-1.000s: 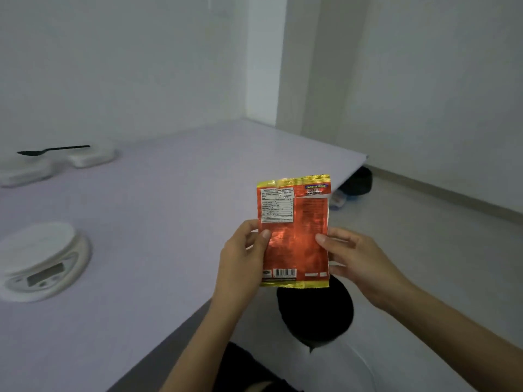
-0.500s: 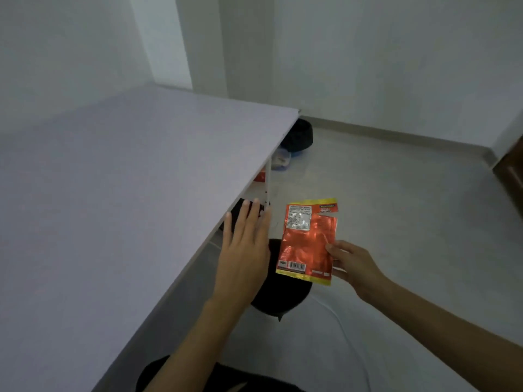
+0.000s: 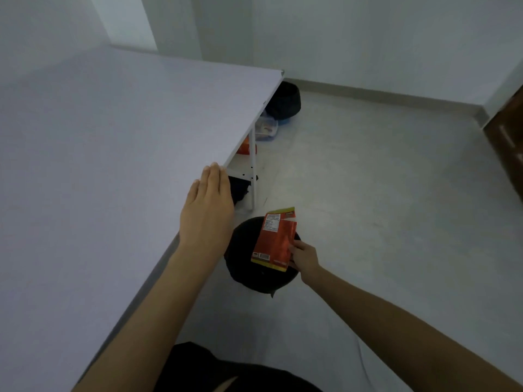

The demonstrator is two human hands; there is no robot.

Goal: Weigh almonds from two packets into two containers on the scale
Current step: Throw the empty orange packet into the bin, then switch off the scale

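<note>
My right hand (image 3: 303,257) pinches the lower right edge of an orange and yellow almond packet (image 3: 274,239), held upright over a round black bin (image 3: 243,250) on the floor beside the table. The packet's top looks torn open. My left hand (image 3: 208,213) lies flat, fingers straight and together, on the right edge of the white table (image 3: 113,165). The scale and the containers are out of view.
Under the table's far end are a white table leg (image 3: 252,168), an orange item (image 3: 244,147), a clear plastic box (image 3: 266,128) and a dark bag (image 3: 284,100). A brown door (image 3: 509,137) stands at the right. Grey tiled floor spreads to the right.
The view has swung right, away from the scale. My left hand let go of the packet and came to rest on the table edge. My right hand lowered the packet over the black bin.
</note>
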